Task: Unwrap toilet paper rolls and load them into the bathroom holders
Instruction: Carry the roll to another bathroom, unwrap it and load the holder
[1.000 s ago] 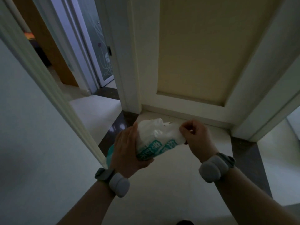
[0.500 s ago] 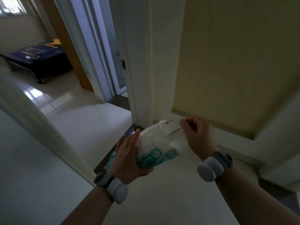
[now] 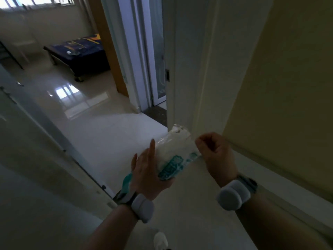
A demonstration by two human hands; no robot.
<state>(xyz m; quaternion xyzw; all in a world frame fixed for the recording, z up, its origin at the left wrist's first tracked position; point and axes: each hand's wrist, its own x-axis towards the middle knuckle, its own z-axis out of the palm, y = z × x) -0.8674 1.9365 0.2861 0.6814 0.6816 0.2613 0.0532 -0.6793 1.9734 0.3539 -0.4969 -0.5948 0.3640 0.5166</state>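
A wrapped toilet paper roll (image 3: 173,156) in clear plastic with teal print sits between my hands at chest height. My left hand (image 3: 148,175) cups it from below and the left, thumb curled under the roll and fingers along its side. My right hand (image 3: 215,154) pinches the plastic wrapper at the roll's right end with curled fingers. The loose wrapper top sticks up near the door frame. No bathroom holder is in view.
A cream door (image 3: 281,87) and its white frame (image 3: 187,69) stand close on the right. A white wall edge (image 3: 54,141) runs along the left. Beyond lies a glossy tiled floor (image 3: 81,105), a dark blue bed (image 3: 79,53) and a glass door (image 3: 158,69).
The view has lifted and swung left, showing the room with the bed. Both hands keep their hold on the roll; the right hand has pulled the wrapper slightly to the right.
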